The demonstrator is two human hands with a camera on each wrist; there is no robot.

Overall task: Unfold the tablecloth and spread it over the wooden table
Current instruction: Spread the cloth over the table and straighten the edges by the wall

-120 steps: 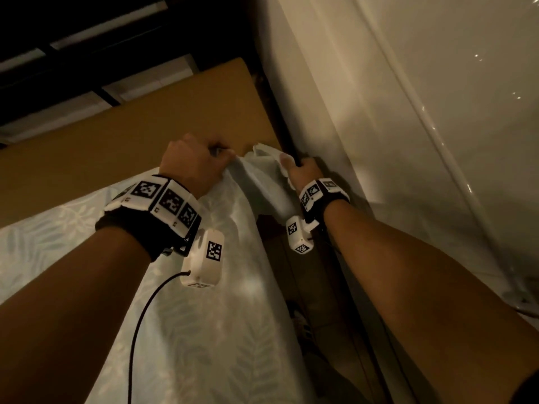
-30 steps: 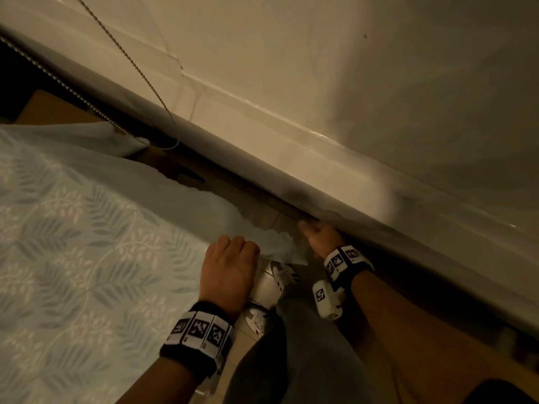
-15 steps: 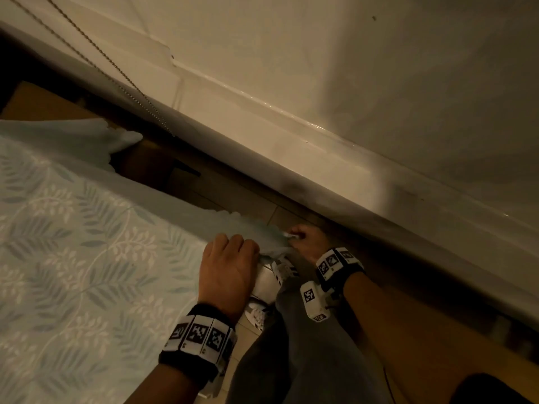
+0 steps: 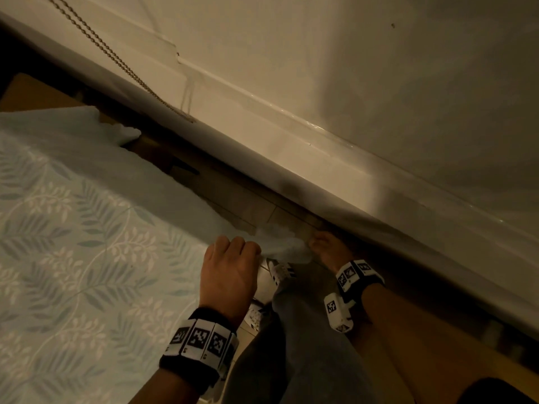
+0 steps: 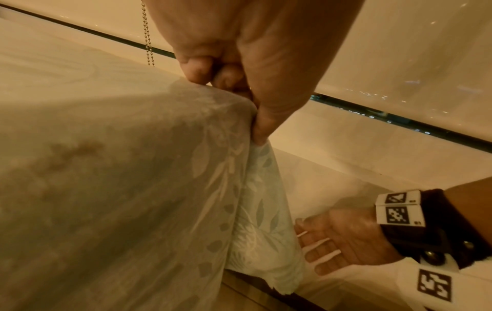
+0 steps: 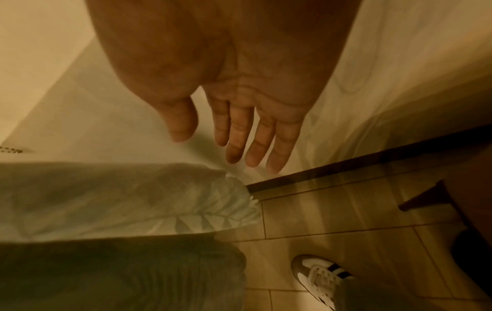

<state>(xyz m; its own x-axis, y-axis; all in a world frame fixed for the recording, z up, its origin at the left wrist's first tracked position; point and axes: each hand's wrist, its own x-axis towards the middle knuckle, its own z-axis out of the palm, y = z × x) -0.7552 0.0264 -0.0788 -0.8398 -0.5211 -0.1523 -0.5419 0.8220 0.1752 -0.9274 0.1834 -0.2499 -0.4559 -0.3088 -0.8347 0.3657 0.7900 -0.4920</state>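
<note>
Left hand (image 4: 230, 269) pinches the cloth (image 4: 73, 243) corner, low centre; right hand (image 4: 329, 249) hangs open. One-handed tugging could skew it.

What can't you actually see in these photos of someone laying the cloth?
- Wooden table: head view, one far corner shows; the tablecloth covers the rest.
- Left hand grip: head view hides the fingertips; the left wrist view shows them pinching cloth.
- Right hand: blurred in the left wrist view.
</note>
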